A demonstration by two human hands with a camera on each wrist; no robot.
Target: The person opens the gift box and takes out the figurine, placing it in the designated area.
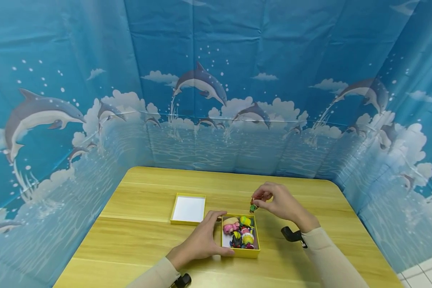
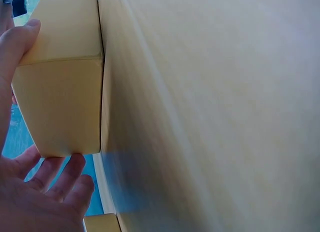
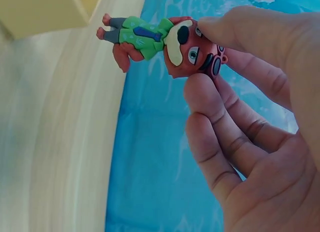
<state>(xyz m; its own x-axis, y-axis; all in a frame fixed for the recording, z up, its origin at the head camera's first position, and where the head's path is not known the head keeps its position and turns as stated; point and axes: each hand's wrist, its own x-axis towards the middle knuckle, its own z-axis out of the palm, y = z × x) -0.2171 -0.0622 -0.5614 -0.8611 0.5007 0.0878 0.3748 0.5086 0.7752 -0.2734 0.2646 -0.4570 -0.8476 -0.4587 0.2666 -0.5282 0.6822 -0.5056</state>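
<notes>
My left hand (image 1: pixel 201 242) grips a small yellow box (image 1: pixel 245 253), thumb at the near side and fingers at the far side. Toy figurines fill most of the box, among them a pink one (image 1: pixel 231 228), a yellow-and-green one (image 1: pixel 246 221) and a dark one (image 1: pixel 236 240). Above the table, just past the box's far right corner, my right hand (image 1: pixel 283 204) pinches a fox-like figurine (image 3: pixel 145 39) by its reddish-brown head. It wears a green shirt, blue tie and grey trousers, and sunglasses sit on its head. In the left wrist view the box's plain walls (image 2: pixel 60 102) hide its contents.
A shallow yellow box lid (image 1: pixel 189 208) with a white inside lies left of the box, beyond my left hand. The wooden table (image 1: pixel 137 232) reaches back to a blue dolphin-print curtain (image 1: pixel 216 148), which also hangs along both sides.
</notes>
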